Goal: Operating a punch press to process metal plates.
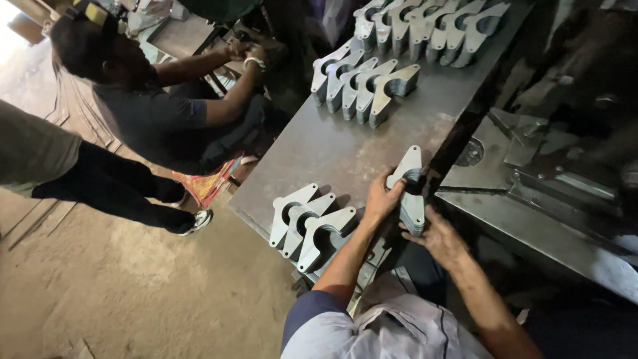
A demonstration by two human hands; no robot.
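While my left hand [380, 199] and right hand [435, 233] clasp the plate stack [411, 193], squaring its edges, sorted stacks [309, 226] lie left of it.

We are in a metal workshop. In the middle of the frame we see a big grey steel table [332, 149] with scratches and dull marks on it. Flat metal pieces, all cut to the same shape, sit on it in neat stacks: some at the top of the frame [425, 26], some just below them [362, 86], and some at the lower middle [309, 226]. At the right we see a heavy dark machine [551, 159] made of thick steel plates. At the lower left the floor [119, 292] is bare and dusty. At the upper left another person [153, 100] bends over their own work.
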